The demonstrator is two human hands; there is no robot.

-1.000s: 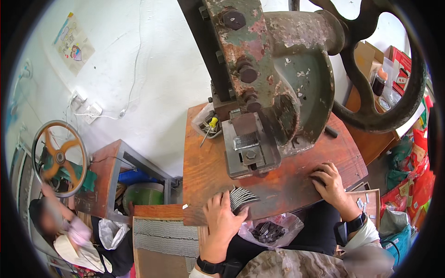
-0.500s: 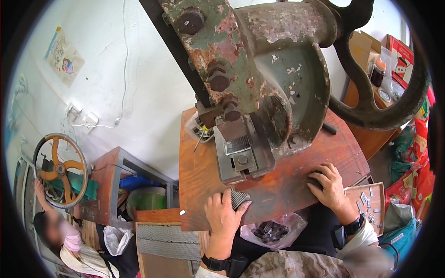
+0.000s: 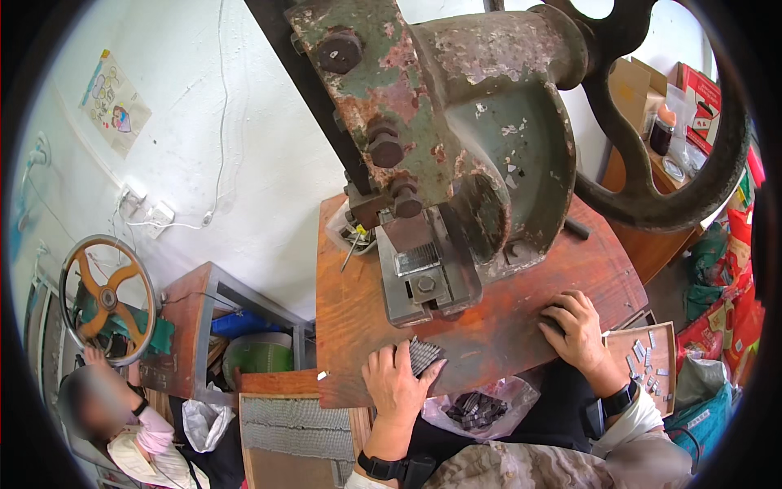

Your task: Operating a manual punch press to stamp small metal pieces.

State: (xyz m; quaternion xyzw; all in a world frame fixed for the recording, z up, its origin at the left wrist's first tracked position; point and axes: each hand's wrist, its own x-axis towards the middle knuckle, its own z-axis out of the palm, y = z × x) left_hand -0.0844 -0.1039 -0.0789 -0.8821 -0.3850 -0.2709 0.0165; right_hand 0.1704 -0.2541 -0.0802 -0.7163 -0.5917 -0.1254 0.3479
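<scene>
My left hand [image 3: 397,383] lies at the wooden table's near edge, thumb and fingers closed around a small block of grey ridged metal strips [image 3: 424,356]. In front of it stands a heavy press [image 3: 481,122] with flaking green paint. A block of fine-toothed metal [image 3: 417,258] sits in the press's die [image 3: 432,289]. Farther right, my right hand [image 3: 577,338] rests on the tabletop [image 3: 505,318], its fingers loosely bent and apart, with nothing seen in them. Below the edge, a clear plastic bag [image 3: 521,399] in my lap contains dark metal pieces [image 3: 476,410].
A wooden tray [image 3: 619,338] with small metal pieces is at right. Another tray [image 3: 269,456] at lower left bears rows of grey strips. The press's large handwheel [image 3: 652,208] overhangs the right. A co-worker [image 3: 122,432] sits at far left by another wheel [image 3: 107,298].
My left hand and the metal strips have shifted very slightly. My right hand stays nearly still. The co-worker's wheel has turned, and that person's hand and head have moved.
</scene>
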